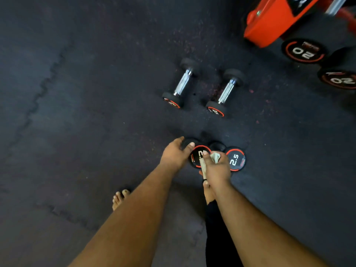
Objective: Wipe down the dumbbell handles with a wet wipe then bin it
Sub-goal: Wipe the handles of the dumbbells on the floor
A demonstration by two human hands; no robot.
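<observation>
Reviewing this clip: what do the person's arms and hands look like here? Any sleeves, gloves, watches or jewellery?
Both forearms are bare right down to the bottom edge of the picture, with no sleeves in view. The left hand and right hand are ungloved. No watch, wristband or ring shows on either. The left thumbnail is short, pale and looks unpainted. Motion blur hides finer detail.

Dark rubber floor (96,93) of interlocking mats, bearing four small dumbbells (180,83) in two pairs, two larger dumbbells (303,51) and a bare foot (119,198).

Open floor (81,112) left; two dumbbells (224,93) ahead, red bench (269,22) far right
</observation>
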